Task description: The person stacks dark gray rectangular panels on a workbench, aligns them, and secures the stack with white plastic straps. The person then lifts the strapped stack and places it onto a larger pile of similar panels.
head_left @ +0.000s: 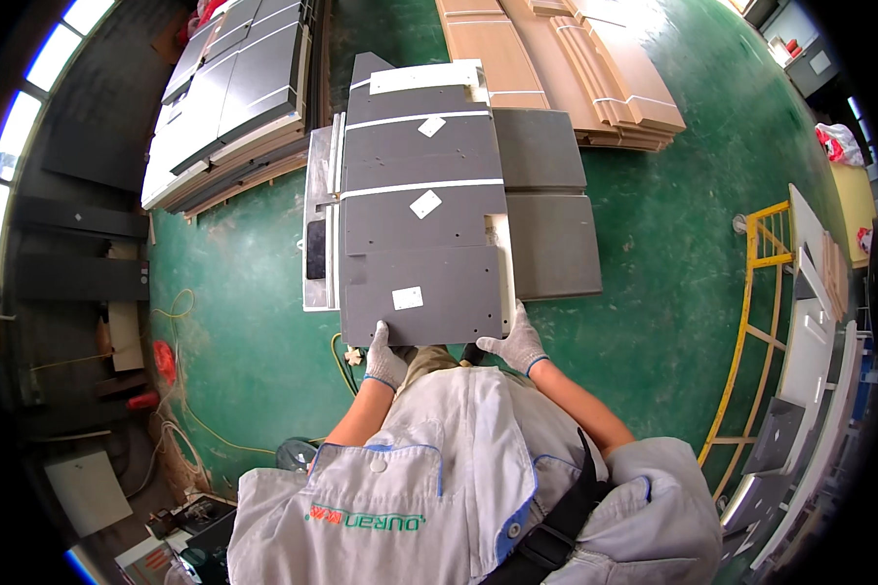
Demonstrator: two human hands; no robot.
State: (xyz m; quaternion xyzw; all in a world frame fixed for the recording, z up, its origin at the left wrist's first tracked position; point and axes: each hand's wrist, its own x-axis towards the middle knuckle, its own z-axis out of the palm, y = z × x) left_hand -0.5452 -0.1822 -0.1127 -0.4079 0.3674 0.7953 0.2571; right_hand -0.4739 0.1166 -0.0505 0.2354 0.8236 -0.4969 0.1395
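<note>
Head view: grey panel (449, 283) partly covers the left hand (387, 365)

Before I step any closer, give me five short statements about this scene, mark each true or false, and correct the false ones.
1. The right hand is at the near right corner of the gray panel stack. True.
2. Both hands are bare. False: the right hand and the left hand wear pale knit gloves with blue cuff edges.
3. Three white labels show on the gray panel stack. True.
4. Nothing yellow stands on the right side of the view. False: a yellow metal frame stands there.
5. Strapped brown board bundles lie beyond the gray panel stack, toward the right. True.
</note>
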